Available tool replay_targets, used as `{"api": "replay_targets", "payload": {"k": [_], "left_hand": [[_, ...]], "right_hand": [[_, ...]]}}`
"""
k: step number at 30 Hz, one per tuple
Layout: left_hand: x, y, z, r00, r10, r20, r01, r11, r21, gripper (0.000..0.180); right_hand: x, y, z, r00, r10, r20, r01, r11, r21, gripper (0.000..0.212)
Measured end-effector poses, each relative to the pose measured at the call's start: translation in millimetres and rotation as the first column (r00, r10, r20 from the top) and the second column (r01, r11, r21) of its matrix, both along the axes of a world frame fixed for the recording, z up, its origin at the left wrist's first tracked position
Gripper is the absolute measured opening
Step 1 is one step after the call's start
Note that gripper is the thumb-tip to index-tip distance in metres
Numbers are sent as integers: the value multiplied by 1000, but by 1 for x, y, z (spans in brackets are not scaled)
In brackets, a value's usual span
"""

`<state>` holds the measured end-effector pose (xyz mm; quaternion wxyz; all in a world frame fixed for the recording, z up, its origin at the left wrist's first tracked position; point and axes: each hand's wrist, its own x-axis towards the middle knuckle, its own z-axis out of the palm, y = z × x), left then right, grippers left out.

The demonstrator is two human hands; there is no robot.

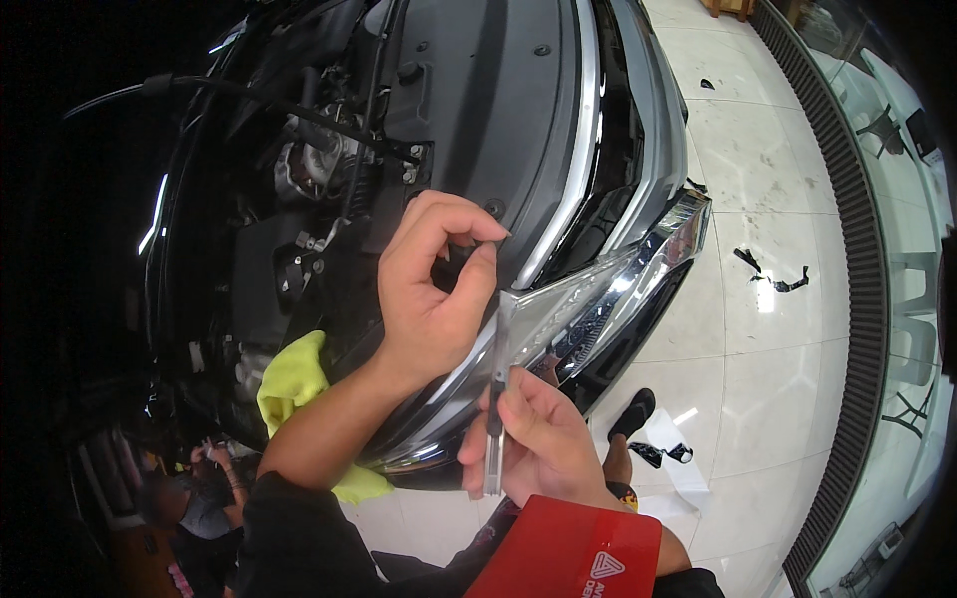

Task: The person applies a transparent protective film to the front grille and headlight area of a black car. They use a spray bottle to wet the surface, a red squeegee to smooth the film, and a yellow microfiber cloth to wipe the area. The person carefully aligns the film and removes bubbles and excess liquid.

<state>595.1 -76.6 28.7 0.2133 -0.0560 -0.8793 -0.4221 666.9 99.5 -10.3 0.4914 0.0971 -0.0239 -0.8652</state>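
Upright in my right hand (543,439) is a slim silver snap-off utility knife (494,439), its blade end pointing up toward the headlight (588,309). My fingers and thumb close around its body. My left hand (434,289) hovers over the front corner of the car's open engine bay, just left of the knife tip. Its thumb and index finger curl toward each other in a pinch. A tiny dark bit shows at the index fingertip, too small to name. A red flat piece (563,553) covers my right wrist.
A yellow-green cloth (292,379) lies on the car's edge beside my left forearm. Dark scraps (773,274) are scattered on the tiled floor, more on a white sheet (678,458) near a dark shoe (633,411). Another person (204,498) is at lower left. A dark grate (865,249) runs along the right.
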Motion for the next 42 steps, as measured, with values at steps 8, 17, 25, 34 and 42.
{"api": "replay_targets", "payload": {"k": [8, 17, 25, 34, 42], "left_hand": [[-7, 8, -2, 998, 8, -56, -7, 1000, 10, 11], [25, 21, 48, 956, 199, 217, -181, 978, -101, 13], [51, 100, -11, 747, 663, 49, -595, 700, -395, 24], [23, 113, -10, 687, 727, -11, -616, 575, -538, 19], [10, 101, 1, 778, 621, 94, -432, 638, -637, 17]], "right_hand": [[2, 45, 2, 945, -34, -325, 240, 748, 619, 22], [-83, 72, -20, 723, 64, -688, 494, 649, 579, 22], [-145, 100, -42, 579, 447, -682, 190, 740, 646, 18], [-183, 115, -65, 412, 530, -741, 69, 793, 605, 16], [-191, 114, -81, 427, 562, -708, 21, 777, 629, 17]]}}
